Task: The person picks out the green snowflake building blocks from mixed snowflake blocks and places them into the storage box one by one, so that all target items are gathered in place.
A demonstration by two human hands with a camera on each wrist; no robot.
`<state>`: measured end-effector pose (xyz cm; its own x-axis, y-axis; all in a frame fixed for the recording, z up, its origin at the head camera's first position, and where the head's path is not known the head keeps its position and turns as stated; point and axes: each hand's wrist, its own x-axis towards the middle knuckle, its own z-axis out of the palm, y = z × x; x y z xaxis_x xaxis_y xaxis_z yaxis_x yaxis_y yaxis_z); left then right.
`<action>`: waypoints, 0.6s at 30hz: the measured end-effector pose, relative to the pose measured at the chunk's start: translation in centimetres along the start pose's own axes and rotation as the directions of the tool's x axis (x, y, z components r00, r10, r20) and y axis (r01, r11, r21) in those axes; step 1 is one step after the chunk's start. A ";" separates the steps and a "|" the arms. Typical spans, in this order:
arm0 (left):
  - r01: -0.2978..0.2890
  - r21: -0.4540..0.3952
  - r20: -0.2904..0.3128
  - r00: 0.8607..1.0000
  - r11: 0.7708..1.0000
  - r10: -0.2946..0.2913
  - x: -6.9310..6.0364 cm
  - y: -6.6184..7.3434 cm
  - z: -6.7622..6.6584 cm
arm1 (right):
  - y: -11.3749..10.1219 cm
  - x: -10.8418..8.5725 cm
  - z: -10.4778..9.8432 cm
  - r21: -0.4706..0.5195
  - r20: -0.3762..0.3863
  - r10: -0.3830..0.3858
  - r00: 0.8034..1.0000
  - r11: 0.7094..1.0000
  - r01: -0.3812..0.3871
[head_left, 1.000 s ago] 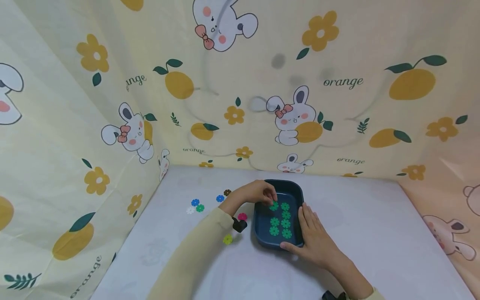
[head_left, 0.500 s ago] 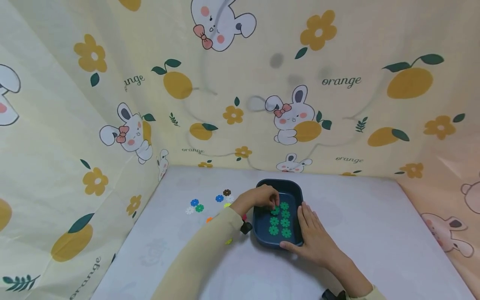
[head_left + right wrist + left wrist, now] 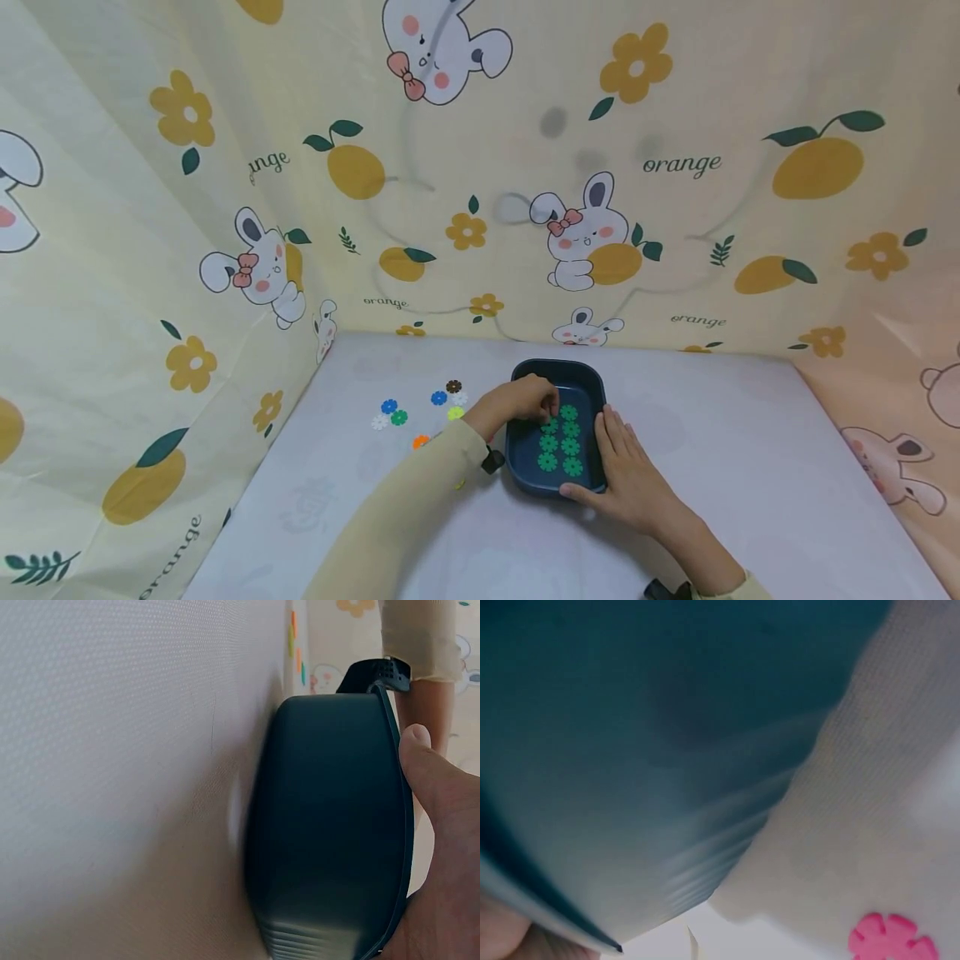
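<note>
A dark blue tray stands on the table, with green flower-shaped pieces in two columns on its floor. My left hand reaches over its left rim with curled fingers. The fingertips pinch the topmost green flower-shaped piece of the left column, which they partly cover. My right hand lies along the tray's right side, fingers straight against the wall and thumb at the near right corner. In the right wrist view, the right thumb touches the tray rim. The tray wall fills much of the left wrist view.
Left of the tray lie loose flower-shaped pieces, including blue, white, green, brown and orange ones. A pink piece shows in the left wrist view. A printed cloth hangs behind the table.
My left hand has shifted slightly right and nearer within the tray, and the topmost green piece of the left column has moved nearer with it. My right hand has stayed in place.
</note>
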<state>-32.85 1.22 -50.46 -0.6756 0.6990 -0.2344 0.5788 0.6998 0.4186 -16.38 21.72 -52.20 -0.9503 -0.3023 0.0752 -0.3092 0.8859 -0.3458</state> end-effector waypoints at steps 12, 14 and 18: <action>-0.104 -0.161 -0.215 0.974 0.982 0.068 -3.3 -1.7 -0.8 | 0.0 0.0 0.5 0.019 0.001 0.001 1.000 1.000 -0.001; -0.132 -0.221 -0.285 0.956 0.966 0.066 -4.4 -2.2 -1.4 | 0.1 0.0 0.5 0.020 0.008 0.008 1.000 1.000 -0.008; -0.164 -0.257 -0.388 0.920 0.952 0.053 -6.9 -3.4 -2.7 | 0.2 0.1 0.5 0.022 0.010 0.016 1.000 1.000 -0.016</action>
<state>-31.37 -6.43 -47.90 -0.7680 0.6233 0.1472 0.5443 0.5142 0.6628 -16.50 21.69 -52.71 -0.9547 -0.2914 0.0606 -0.2928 0.8827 -0.3676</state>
